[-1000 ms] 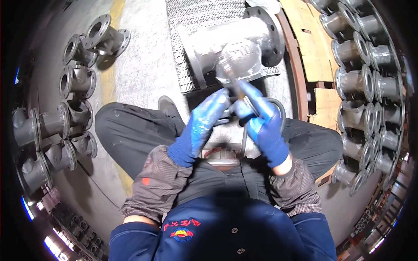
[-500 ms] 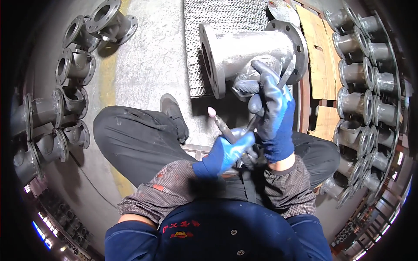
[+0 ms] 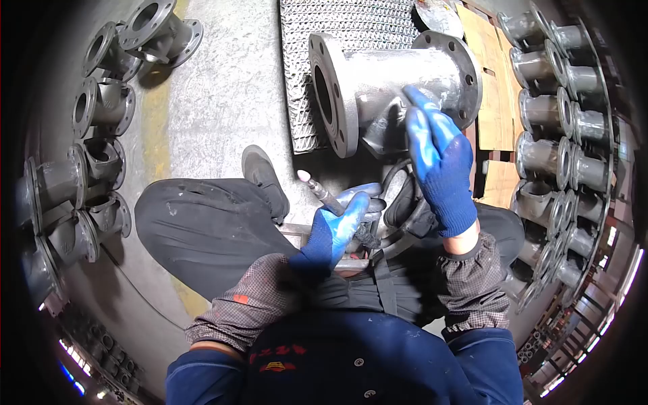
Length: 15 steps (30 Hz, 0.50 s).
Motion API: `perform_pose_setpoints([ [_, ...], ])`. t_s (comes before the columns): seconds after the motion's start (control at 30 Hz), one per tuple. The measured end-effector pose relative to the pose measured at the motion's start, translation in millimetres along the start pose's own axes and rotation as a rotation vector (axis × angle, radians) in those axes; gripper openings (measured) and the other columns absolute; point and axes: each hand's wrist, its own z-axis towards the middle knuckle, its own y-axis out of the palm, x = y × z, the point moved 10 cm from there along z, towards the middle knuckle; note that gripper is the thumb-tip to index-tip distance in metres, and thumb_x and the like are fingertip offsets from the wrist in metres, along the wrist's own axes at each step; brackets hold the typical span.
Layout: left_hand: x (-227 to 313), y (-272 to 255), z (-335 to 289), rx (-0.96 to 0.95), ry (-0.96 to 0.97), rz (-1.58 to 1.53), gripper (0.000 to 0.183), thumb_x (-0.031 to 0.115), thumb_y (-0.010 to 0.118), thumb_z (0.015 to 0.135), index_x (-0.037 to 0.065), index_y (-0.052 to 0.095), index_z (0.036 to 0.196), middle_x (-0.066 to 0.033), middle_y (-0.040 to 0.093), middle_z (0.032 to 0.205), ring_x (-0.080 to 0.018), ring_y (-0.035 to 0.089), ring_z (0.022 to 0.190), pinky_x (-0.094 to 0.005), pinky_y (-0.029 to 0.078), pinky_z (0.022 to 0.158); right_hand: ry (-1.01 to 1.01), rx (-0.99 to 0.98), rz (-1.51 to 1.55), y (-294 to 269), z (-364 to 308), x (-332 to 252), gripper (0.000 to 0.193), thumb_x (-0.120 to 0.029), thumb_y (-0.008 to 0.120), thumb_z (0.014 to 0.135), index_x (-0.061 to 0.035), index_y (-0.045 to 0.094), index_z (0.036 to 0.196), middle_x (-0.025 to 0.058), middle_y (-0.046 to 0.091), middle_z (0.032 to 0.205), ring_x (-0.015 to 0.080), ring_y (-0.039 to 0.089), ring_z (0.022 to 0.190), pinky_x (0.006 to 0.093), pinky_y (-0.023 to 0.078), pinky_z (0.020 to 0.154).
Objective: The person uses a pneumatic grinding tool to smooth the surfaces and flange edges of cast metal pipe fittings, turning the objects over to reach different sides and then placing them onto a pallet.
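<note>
In my left hand [image 3: 345,221] is a slim grinder [image 3: 325,196] with a small pink grinding stone at its tip. The gloved fingers wrap round its body, and the tip points up and to the left. A grey cast flanged pipe body [image 3: 378,71] lies on its side in front of me, with bolt holes round both end flanges. My right hand [image 3: 437,138], also in a blue glove, reaches to the near side of the casting. Its fingers are stretched out, and the fingertips seem to touch the surface. The palm side is hidden.
Beneath the casting is a textured metal mesh [image 3: 307,101]. Dark hose [image 3: 398,239] loops near my lap. Wooden boards [image 3: 496,108] lie to the right, beside stacked flanged castings [image 3: 543,111]. More castings [image 3: 101,108] stand on the left floor.
My right hand has moved right and its curled fingers have straightened. My left hand has shifted left and slightly down with the grinder. The casting looks slightly turned, its near side lower.
</note>
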Motion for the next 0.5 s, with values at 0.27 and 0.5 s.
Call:
perform_pose_setpoints([
  [0.27,6,6,-8,-0.045,-0.04,-0.004,0.046,0.031,0.037,0.098,-0.003,0.043,0.128,-0.0178,0.057,0.111,-0.0254,0.056,0.106,-0.0387,0.047,0.09,0.024,-0.191,-0.238,23,0,11,0.041,-0.011,0.063,0.077,-0.0172,0.06,0.118,0.0121,0.065,0.087,0.0267,0.064,0.078,0.0334,0.051,0.068],
  [0.5,0,1,-5,0.008,-0.02,-0.081,0.036,0.022,0.043,0.096,-0.001,0.047,0.124,-0.0132,0.061,0.104,-0.0176,0.061,0.092,-0.0276,0.05,0.078,-0.013,-0.281,-0.528,29,4,-6,0.055,-0.002,0.063,0.07,-0.0185,0.056,0.122,0.0108,0.06,0.079,0.0267,0.06,0.071,0.0347,0.049,0.064],
])
